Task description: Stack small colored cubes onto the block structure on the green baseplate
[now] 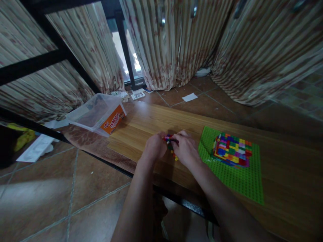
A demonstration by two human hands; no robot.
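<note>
A small multicoloured cluster of plastic bricks [167, 137], with red, blue and pale pieces showing, is held at the fingertips between the two hands, above the light-brown wooden tabletop [156, 117]. By the left hand [155, 146] the cluster is met at its left side, with the fingers curled in and the grip kept narrow. By the right hand [186, 147] it is met from the right, with the thumb and fingers likewise drawn close together. The exact contact of each fingertip is partly hidden, and the number of bricks in the grip cannot be told.

Just below the cluster, in the gap between the hands, loose red, yellow and orange plastic bricks [174, 155] are seen on the wood, partly covered by the right hand.

To the right of the right hand, a flat bright-green studded baseplate [242, 185] is laid on the tabletop. A low, many-coloured block of joined bricks [232, 149] is set on its farther part, apart from both hands. Well to the left, a clear plastic box [83, 122] with an orange label [114, 119] is placed at the tabletop's end, partly over a brown patterned cloth [85, 139].
</note>
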